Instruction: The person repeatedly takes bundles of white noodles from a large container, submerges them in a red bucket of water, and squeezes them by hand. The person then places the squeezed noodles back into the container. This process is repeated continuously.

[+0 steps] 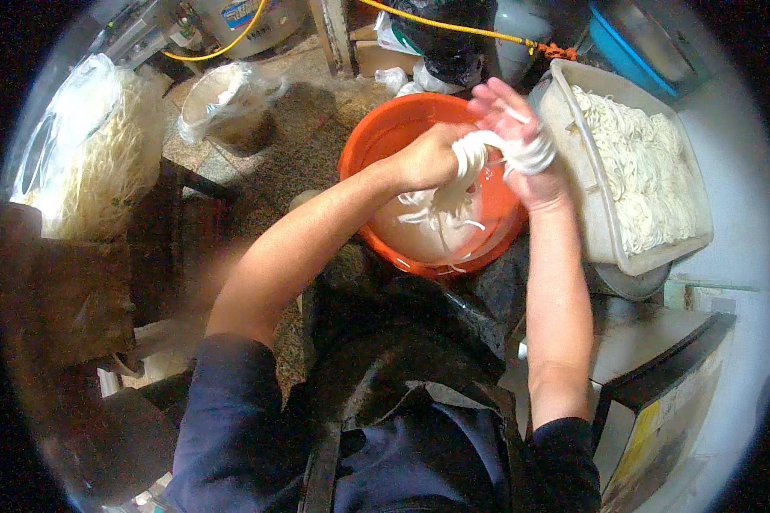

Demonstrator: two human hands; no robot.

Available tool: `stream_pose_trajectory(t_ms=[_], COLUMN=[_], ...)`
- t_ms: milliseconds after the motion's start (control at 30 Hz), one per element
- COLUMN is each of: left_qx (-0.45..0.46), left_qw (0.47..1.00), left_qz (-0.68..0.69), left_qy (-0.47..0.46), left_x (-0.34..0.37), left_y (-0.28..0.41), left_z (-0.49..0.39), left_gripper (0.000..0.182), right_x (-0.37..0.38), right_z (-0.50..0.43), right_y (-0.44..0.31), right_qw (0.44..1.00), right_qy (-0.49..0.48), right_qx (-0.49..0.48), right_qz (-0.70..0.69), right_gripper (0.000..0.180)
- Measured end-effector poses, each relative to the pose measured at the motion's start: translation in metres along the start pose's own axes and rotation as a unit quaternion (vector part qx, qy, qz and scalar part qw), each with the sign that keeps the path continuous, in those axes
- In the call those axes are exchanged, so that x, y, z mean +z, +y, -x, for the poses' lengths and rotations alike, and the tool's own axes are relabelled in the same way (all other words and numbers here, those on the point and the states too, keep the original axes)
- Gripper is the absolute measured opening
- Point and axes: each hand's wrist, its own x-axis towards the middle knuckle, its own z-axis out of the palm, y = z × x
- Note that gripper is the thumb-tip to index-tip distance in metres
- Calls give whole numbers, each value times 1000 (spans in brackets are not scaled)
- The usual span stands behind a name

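My left hand [433, 157] grips a bundle of white noodles [468, 157] above an orange plastic basin [385, 131]. Loose noodle ends hang below that hand, over whitish liquid in the basin. From there the strands cross to my right hand [545, 186] and loop around its palm, whose fingers are spread and slightly blurred. To the right, a pale plastic tub [590, 160] contains a thick layer of similar noodles [648, 173], coiled in rows.
A clear plastic bag of thin pale strands [112, 154] stands on the left. Nearby is a plastic-lined bin [199, 109]. A yellow hose [449, 25] crosses behind the basin, near a black bag [443, 48]. A blue basin [629, 51] leans at the far right.
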Motion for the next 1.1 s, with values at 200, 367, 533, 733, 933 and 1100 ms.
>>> stream_pose_trajectory(t_ms=[200, 367, 533, 733, 933, 1100], left_qx=[3, 38, 118, 222, 49, 6], left_qw=[906, 918, 981, 879, 861, 920], left_qz=[403, 351, 46, -421, -507, -370], left_qy=[127, 180, 144, 25, 9, 127], left_x=[24, 34, 20, -20, -42, -48], left_y=[-24, -62, -71, -50, -54, -68], left_z=[-9, 27, 22, 2, 4, 16], left_gripper=[22, 14, 30, 43, 28, 34], right_x=[-1, -15, -5, 6, 18, 20], right_z=[56, 47, 42, 49, 43, 3], right_y=[98, 106, 90, 86, 96, 92], right_qw=[965, 900, 940, 958, 976, 924], right_qy=[82, 219, 141, 67, 30, -7], right_qx=[247, 241, 197, 234, 216, 285], right_qz=[32, -291, -241, -153, -15, 254], right_gripper=[64, 38, 50, 47, 51, 28])
